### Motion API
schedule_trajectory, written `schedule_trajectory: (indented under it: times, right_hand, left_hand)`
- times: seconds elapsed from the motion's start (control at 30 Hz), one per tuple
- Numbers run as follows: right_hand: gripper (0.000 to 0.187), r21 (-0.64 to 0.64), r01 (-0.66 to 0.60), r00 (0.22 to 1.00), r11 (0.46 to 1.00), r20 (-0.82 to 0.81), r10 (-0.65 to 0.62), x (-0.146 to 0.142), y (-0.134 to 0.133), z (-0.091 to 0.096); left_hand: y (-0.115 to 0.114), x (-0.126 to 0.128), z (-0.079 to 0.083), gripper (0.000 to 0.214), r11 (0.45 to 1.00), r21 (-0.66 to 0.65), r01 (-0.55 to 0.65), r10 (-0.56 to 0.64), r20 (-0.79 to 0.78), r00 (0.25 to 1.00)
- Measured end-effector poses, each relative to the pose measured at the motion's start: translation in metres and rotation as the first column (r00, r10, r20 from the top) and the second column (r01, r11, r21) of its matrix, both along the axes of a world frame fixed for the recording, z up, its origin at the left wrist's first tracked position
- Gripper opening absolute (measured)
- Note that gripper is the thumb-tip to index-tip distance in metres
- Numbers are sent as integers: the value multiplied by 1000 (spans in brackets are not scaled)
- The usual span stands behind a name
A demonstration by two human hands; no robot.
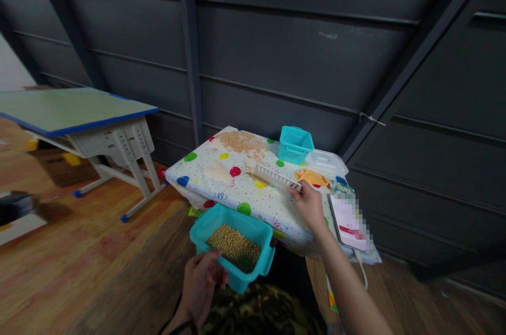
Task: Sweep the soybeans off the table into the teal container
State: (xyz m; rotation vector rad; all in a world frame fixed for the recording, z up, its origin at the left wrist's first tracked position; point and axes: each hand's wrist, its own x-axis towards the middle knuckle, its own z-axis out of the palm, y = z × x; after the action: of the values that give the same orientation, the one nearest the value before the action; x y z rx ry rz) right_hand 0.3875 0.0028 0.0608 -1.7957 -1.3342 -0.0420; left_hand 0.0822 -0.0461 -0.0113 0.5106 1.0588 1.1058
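My left hand (203, 277) grips the near-left rim of a teal plastic container (259, 266), held at the table's front edge. Yellowish beans (233, 243) cover its bottom. My right hand (310, 203) is closed on one end of a white slotted plastic strip (276, 177), which reaches leftward over the table. Some loose beans (259, 179) lie by the strip's far end. Farther back, a wide pile of beans (239, 141) is spread on the balloon-print tablecloth (201, 179). A pale powdery-looking patch (217, 171) lies left of the strip; I cannot tell what it is.
A second teal container (294, 145) stands at the back right, beside a clear lid (328, 161) and an orange cloth (312, 177). A tablet or phone (350, 222) with a white cable (361, 269) lies at the right edge. A desk (79, 106) is on the left; a dark panelled wall (253, 61) rises behind.
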Motion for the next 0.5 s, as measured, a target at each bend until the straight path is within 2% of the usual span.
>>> schedule_trajectory:
  times: [0.13, 0.33, 0.5]
  right_hand:
    - [28, -6, -16, 999, 1000, -30, 16, -7, -8, 3]
    - [29, -18, -45, 997, 999, -63, 44, -14, -16, 6]
    - [33, -13, -80, 991, 997, -110, 78, -12, -23, 7]
  left_hand:
    - [1, 1, -6, 38, 1000, 9, -9, 9, 25, 1000]
    - [0, 0, -7, 37, 1000, 21, -4, 3, 30, 1000]
    - [-1, 0, 1, 38, 1000, 18, 0, 0, 8, 1000]
